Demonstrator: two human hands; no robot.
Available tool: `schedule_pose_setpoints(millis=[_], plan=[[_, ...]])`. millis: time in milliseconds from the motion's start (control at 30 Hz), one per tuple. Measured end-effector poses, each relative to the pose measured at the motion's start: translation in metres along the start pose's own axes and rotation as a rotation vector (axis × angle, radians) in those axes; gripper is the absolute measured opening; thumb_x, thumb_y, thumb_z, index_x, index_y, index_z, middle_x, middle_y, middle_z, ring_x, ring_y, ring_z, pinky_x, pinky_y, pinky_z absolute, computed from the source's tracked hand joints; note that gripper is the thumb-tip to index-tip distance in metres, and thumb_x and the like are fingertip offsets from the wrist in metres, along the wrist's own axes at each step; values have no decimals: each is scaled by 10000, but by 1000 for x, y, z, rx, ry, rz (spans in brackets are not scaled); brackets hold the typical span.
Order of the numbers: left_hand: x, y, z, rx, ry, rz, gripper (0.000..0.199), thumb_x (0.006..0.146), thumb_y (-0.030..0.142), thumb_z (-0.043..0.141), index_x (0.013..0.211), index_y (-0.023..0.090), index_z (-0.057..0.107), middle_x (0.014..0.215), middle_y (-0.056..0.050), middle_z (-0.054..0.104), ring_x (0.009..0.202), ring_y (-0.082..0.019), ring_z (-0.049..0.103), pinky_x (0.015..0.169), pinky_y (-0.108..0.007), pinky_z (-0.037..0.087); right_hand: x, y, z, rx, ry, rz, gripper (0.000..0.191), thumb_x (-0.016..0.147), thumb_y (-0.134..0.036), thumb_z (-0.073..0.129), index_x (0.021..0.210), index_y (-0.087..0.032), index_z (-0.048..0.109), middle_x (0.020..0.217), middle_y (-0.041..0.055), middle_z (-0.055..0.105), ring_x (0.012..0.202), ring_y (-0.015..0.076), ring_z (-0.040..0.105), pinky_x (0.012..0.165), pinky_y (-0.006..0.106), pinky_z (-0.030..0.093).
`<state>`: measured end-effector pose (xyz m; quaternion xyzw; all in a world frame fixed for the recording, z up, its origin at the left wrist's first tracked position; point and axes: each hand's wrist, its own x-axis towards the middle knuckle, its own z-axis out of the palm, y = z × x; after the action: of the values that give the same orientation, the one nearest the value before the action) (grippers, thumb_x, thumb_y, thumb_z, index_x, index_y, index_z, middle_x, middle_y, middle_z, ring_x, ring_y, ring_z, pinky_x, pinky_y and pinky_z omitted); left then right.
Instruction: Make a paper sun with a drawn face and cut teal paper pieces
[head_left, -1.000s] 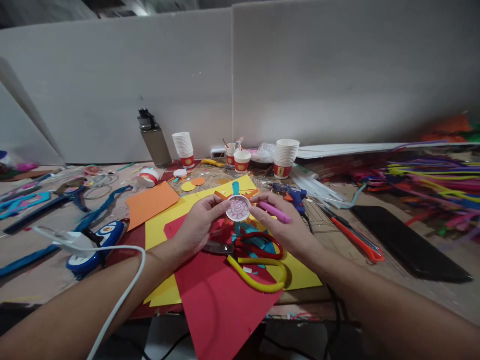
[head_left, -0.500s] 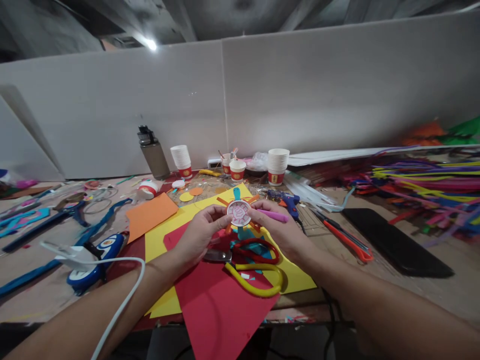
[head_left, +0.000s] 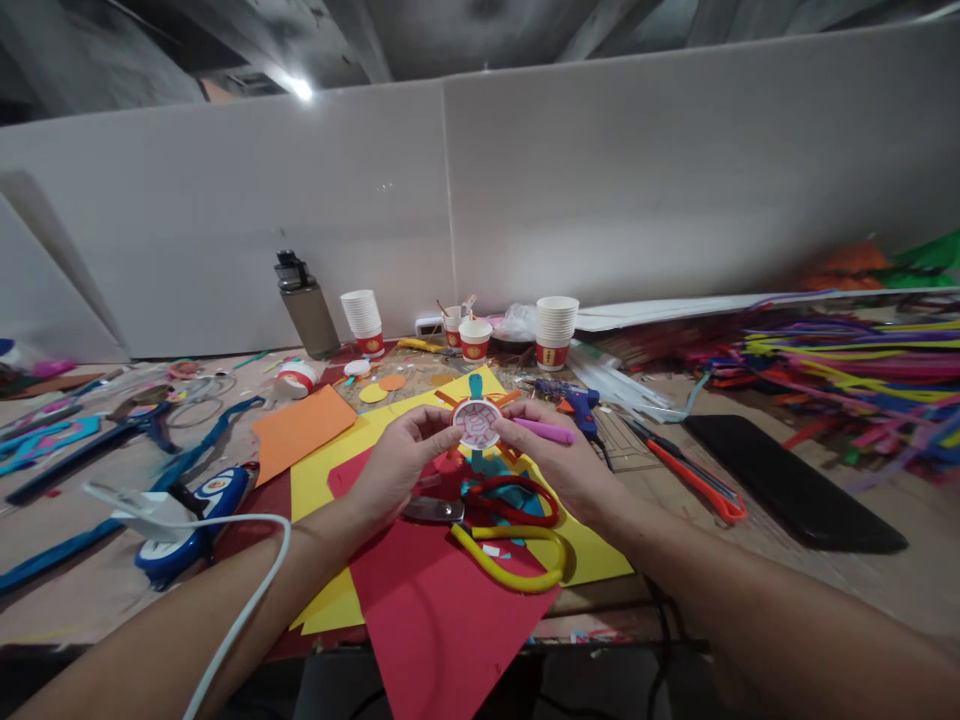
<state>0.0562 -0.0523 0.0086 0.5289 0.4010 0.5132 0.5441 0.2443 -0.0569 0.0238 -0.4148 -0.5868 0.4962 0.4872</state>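
**Small disc (head_left: 476,424) pinched between left hand (head_left: 394,462) and right hand (head_left: 568,466)**

Head view. Disc at centre of frame, off the table, face toward the camera; pale, with pinkish line marks. A blue strip (head_left: 475,385) stands out at its top edge, orange strips (head_left: 444,399) at the sides.

Left hand: drawn narrow, thumb and fingers closed on the disc's left edge. Right hand: likewise narrow at the right edge, with a purple pen (head_left: 547,431) also held, slanting out toward the right of the frame.

Just below the disc in frame: scissors (head_left: 472,549), one handle loop red, one yellow, lying over a red sheet (head_left: 450,620) that overhangs the table's front edge. Yellow paper (head_left: 322,480) beneath the red. Orange sheet (head_left: 304,432) to the left.

Left of frame: blue-and-white object (head_left: 193,525), a white plug (head_left: 154,510) at it; white cable (head_left: 255,575) runs across the left forearm.

Centre rear: bottle (head_left: 311,318), left cup stack (head_left: 363,318), right cup stack (head_left: 556,330).

Right of frame: blue glue gun (head_left: 581,405), red-handled tool (head_left: 697,480), flat black slab (head_left: 795,483); beyond, a multicoloured bundle (head_left: 847,375), blurred.
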Motion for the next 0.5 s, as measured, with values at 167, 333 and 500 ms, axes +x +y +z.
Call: schedule_pose_setpoints(millis=[167,333,500], plan=[[2,-1,-3,49,-28,35,265,732,349,751,866,146,647,838,-18,652,771,-125,572,734,-248,440,0,-1,0,-25,-6,-9,246,779,-420,664,788,-178,618,754,0,577,670,123,489,597,265,370],[5,-1,-4,-60,-26,16,277,707,340,770,859,135,663,840,-23,660,759,-117,575,729,-239,438,1,0,1,-71,10,-12,261,788,-437,659,792,-178,631,751,1,569,684,127,488,610,269,372],[8,-4,-4,-116,-1,24,279,690,327,782,843,131,656,796,-10,640,712,-98,558,679,-222,426,4,8,0,-65,1,-24,286,789,-455,665,832,-174,640,795,14,593,724,137,498,640,275,380]])
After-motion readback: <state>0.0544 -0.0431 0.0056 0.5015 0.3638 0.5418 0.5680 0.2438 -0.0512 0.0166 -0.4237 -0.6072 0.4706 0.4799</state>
